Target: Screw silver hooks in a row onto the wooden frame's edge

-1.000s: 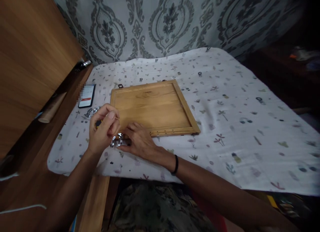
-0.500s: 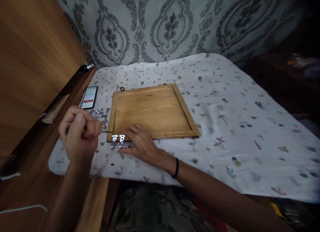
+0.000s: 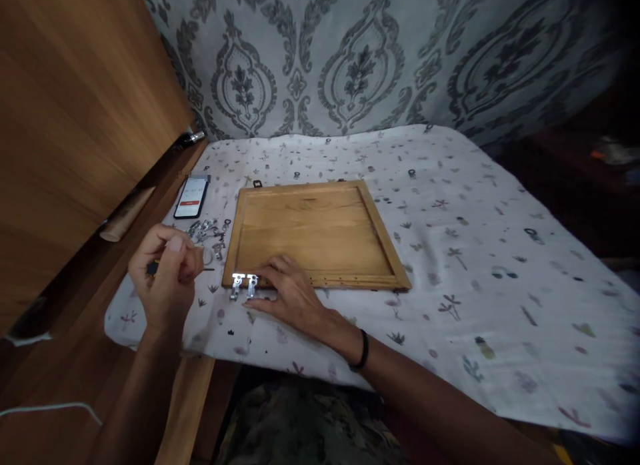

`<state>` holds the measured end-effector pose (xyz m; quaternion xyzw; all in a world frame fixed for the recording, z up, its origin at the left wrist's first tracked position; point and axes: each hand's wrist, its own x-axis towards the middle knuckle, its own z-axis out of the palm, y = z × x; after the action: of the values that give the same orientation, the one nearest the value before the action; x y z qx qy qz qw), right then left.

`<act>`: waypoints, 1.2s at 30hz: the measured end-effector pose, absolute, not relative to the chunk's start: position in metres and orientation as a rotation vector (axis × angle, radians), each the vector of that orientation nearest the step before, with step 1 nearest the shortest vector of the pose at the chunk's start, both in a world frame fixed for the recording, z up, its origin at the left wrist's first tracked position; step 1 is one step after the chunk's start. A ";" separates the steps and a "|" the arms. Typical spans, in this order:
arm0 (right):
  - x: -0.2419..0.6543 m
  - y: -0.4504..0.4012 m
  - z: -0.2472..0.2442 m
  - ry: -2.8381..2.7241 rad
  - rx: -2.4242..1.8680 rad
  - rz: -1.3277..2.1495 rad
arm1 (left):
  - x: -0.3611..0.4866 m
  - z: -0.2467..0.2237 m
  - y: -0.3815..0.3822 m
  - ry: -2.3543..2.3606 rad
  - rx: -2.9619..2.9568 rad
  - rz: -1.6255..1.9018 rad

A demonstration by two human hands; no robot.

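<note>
My left hand point(image 3: 167, 275) is closed around a screwdriver, whose dark and yellow handle point(image 3: 153, 269) shows at the side of the fist. The thin shaft point(image 3: 209, 269) points right, its tip just short of the board. Two shiny metal hinges or brackets, one at the left point(image 3: 237, 286) and one beside it point(image 3: 252, 286), sit on the near edge of the framed wooden panel point(image 3: 305, 228) and stick out past it. My right hand point(image 3: 290, 288) lies over this edge, thumb and fingers apart, fingertips at the right-hand bracket. A black band circles the right wrist.
Several loose metal pieces point(image 3: 205, 230) lie left of the panel, below a lit phone point(image 3: 192, 197). A patterned white cloth point(image 3: 450, 251) covers the surface. A wooden cabinet side point(image 3: 90, 85) rises at left, with a rolled tube point(image 3: 127, 215) by it. Patterned fabric point(image 3: 310, 65) hangs behind.
The whole view has shifted, so things sit farther right and lower. My left hand has drawn the screwdriver back left from the panel's corner. My right hand keeps its place by the brackets.
</note>
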<state>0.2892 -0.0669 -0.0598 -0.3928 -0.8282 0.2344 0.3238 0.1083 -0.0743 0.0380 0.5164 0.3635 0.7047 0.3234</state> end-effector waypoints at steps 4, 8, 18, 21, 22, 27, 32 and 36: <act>0.292 -0.067 -0.047 -1.878 -0.976 0.827 | 0.109 0.042 -0.075 0.966 1.397 1.821; 0.290 -0.073 -0.021 -1.808 -0.842 0.911 | 0.123 0.042 -0.076 1.073 1.619 1.788; 0.299 -0.078 -0.018 -1.804 -0.688 0.830 | 0.163 0.029 -0.079 0.914 2.364 1.358; 0.309 -0.077 -0.024 -1.704 -0.799 0.777 | 0.144 0.024 -0.068 0.827 2.370 1.269; 0.311 -0.076 -0.025 -1.684 -0.819 0.785 | 0.134 0.022 -0.061 0.897 2.347 1.269; 0.319 -0.076 -0.034 -1.469 -0.927 0.873 | 0.064 -0.002 -0.012 1.665 2.189 1.302; 0.321 -0.074 -0.044 -1.303 -1.002 1.067 | 0.031 -0.029 0.020 1.736 2.243 1.207; 0.320 -0.074 -0.046 -1.236 -1.008 1.091 | 0.036 -0.039 0.025 1.670 2.338 1.086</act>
<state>0.3202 -0.0740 -0.0463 -0.4291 -0.5264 0.4644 0.5684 0.0355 0.0246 -0.0392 0.7607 0.5433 0.3535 0.0350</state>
